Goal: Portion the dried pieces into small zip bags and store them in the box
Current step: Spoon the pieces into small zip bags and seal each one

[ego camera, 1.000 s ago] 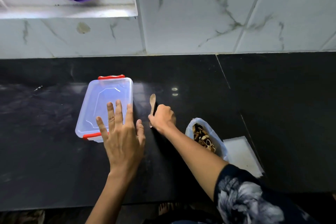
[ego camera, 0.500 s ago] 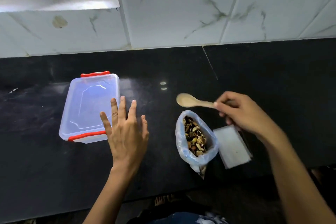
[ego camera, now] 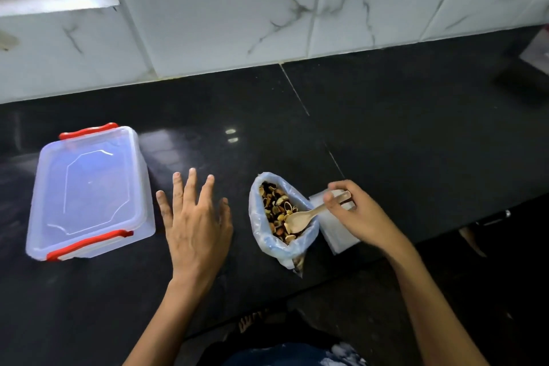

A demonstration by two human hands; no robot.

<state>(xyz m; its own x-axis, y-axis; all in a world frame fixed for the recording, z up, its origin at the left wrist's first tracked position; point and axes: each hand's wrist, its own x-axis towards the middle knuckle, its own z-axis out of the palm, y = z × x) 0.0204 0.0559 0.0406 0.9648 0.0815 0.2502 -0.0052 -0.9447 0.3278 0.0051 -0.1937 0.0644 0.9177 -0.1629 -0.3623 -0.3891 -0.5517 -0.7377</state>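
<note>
So this was right at the scooping stage. Our right hand [ego camera: 361, 217], right of centre in the frame, had its fingers pinched round the handle of the wooden spoon [ego camera: 309, 215], and the bowl of the spoon was down in the mouth of the big plastic bag [ego camera: 267, 235], sitting on the dried pieces [ego camera: 274, 205]. That bag stood open near the middle of the frame on the black counter [ego camera: 416, 134].

Our left hand [ego camera: 197, 221] was just left of the bag, fingers spread and straight, gripping nothing; we couldn't tell if it touched the counter.

The stack of small zip bags [ego camera: 341, 238] lay just beside the big bag, partly under our right hand. None looked filled yet. The box [ego camera: 89, 190] sat at the left of the frame with its lid on and red clips showing.

We reckoned the next bit needed the free hand to grab one little bag and hold it open, or the loaded spoon would have nowhere to tip. Box lid still had to come off too.
</note>
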